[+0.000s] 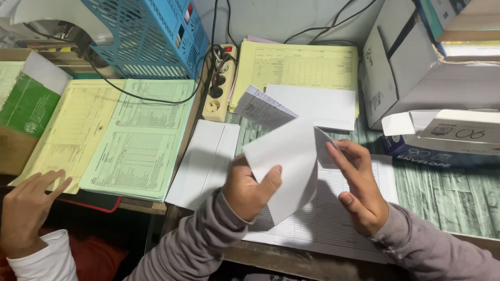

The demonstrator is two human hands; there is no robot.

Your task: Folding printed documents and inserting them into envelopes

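Fingers of both hands, left (250, 190) and right (359, 190), pinch a folded white sheet (291, 161), which hides the left fingertips

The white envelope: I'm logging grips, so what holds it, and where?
The left hand pinches the white envelope at its lower left edge; the right hand has fingers at its flap on the right side.

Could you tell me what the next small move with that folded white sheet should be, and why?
Probably press the fold flat. The left hand grips the folded white sheet by its lower edge, held above the printed form, while the right hand pinches its upper right corner, where a flap stands loose. The crease looks unfinished, so running the right fingers along it seems the likely step.
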